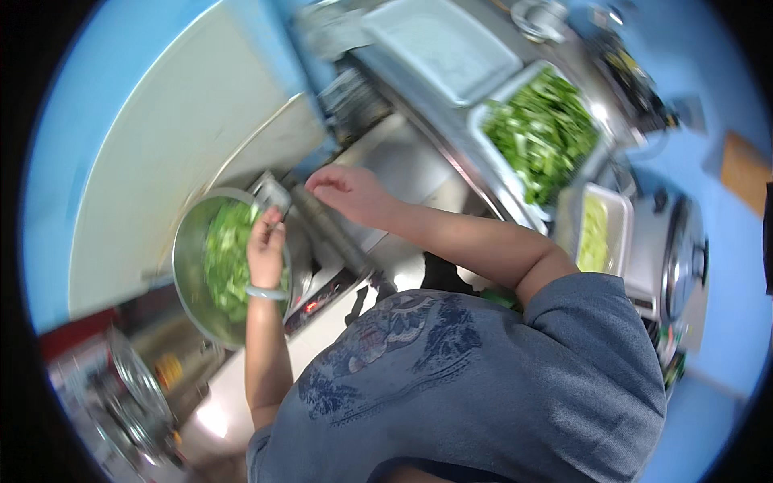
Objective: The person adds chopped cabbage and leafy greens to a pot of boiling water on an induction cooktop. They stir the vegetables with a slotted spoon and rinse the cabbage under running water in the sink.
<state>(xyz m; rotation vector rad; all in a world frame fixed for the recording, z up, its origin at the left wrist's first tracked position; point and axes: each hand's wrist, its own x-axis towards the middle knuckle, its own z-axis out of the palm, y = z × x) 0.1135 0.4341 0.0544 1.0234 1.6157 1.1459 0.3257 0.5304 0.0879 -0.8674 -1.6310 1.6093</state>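
Note:
Above the right rim of a large metal bowl point(181, 284) is my left hand point(266, 247), a pale bracelet on its wrist. Its fingers are bunched beside a small, pale, shiny item point(273, 194); blur hides whether they hold it. Chopped leafy greens point(226, 259) fill part of the bowl. My right hand point(347, 192) hovers to the right of the bowl, apart from it, fingers loosely curled in, with no object visible in them. Beside the bowl's lower right, a cooker control panel point(320, 302) shows a red lit display.
On the counter at upper right stand a white tray of cut leafy greens point(540, 133), a pale tray point(444, 45), a smaller container of pale green pieces point(595, 235) and a large lidded pot point(670, 259). Glossy metal ware point(130, 386) lies at lower left. A pale wall panel borders the bowl.

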